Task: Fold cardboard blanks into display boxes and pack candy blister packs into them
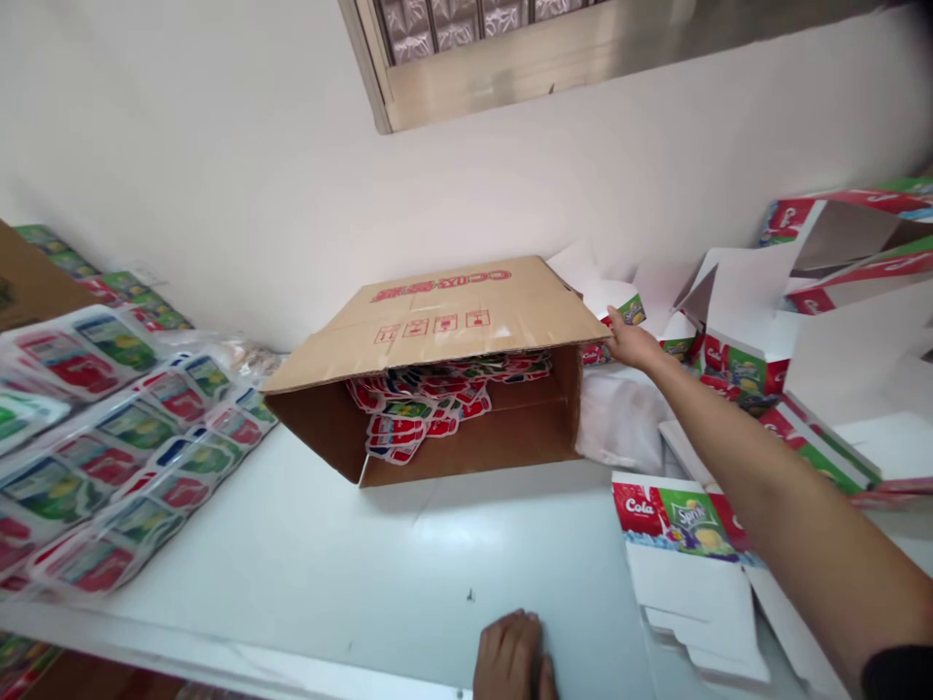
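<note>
A brown cardboard box (448, 316) with red print lies on its side, its mouth facing me. Inside are many red and green Cola and Sprite packets (408, 418), partly heaped toward the back. My right hand (628, 338) is closed on the upper right edge of the box, arm stretched out. My left hand (508, 656) rests low at the near side of the table (408, 564), fingers curled and pressed together. Something dark shows beside its thumb, too unclear to name.
Stacks of packets in clear plastic (138, 437) fill the left side. Flat and half-folded Cola and Sprite cartons (692, 574) spread over the right, near a white plastic bag (619, 423). A wall (240, 175) with a barred window stands behind.
</note>
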Demonstrator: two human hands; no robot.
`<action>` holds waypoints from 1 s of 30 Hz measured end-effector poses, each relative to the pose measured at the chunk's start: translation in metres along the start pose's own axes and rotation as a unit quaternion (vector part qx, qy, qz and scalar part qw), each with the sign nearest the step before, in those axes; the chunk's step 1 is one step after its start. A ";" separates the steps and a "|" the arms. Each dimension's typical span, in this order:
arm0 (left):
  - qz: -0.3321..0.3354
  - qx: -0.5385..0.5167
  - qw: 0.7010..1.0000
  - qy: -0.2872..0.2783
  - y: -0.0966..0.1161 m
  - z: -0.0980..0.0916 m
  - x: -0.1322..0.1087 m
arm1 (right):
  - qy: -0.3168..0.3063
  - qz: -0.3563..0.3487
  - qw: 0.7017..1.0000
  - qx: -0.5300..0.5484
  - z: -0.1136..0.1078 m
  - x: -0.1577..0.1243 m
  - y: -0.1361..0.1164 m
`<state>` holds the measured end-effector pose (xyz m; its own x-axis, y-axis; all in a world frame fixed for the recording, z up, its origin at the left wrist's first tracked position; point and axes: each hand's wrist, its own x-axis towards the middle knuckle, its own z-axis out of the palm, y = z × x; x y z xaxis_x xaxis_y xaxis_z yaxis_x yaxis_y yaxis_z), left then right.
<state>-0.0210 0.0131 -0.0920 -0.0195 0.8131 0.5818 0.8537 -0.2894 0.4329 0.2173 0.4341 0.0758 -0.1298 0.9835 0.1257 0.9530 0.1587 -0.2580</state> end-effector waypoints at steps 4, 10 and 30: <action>0.007 -0.029 0.998 -0.052 0.005 -0.014 0.006 | -0.013 -0.039 0.999 0.012 -0.010 -0.073 0.024; -0.068 -0.068 0.989 -0.115 0.010 -0.022 0.014 | -0.091 -0.154 0.983 -0.028 0.030 -0.276 0.063; -0.266 -0.581 0.762 -0.106 0.090 -0.068 0.078 | 0.059 -0.241 0.955 0.164 -0.018 -0.367 -0.073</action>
<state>0.0188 0.0161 0.0396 -0.0124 0.9991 0.0414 -0.2854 -0.0433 0.9574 0.2008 0.0602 0.0657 -0.4810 0.7758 0.4085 0.6510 0.6281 -0.4263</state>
